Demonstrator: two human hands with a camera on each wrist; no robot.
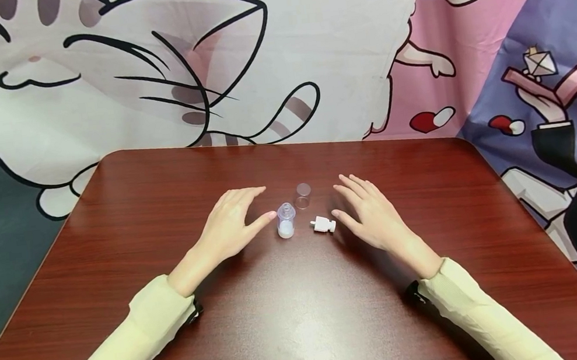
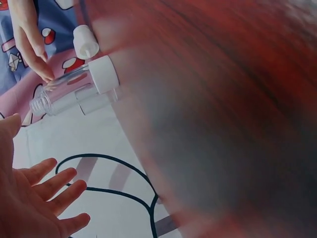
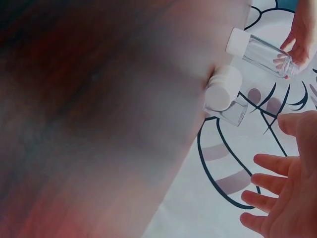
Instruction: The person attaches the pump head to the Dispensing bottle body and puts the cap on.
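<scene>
A small clear bottle [image 1: 286, 222] with a white base and a bare threaded neck stands upright on the table. Left of it is my left hand [image 1: 232, 221], fingers spread and palm turned inward, holding nothing; its thumb tip comes close to the bottle. On its side lies a white pump head [image 1: 323, 224], with a short stem pointing left. My right hand [image 1: 371, 212] is just right of the pump head, its fingers extended around nothing. Behind both pieces stands a clear cap [image 1: 302, 196]. In the right wrist view the pump head [image 3: 224, 89] partly covers the clear cap [image 3: 233, 113].
The brown wooden table [image 1: 301, 296] has a glossy light patch near its front. A printed cloth [image 1: 337, 40] with cartoon figures hangs behind and to the right. Dark bands [image 1: 195, 310] show at the sleeve ends.
</scene>
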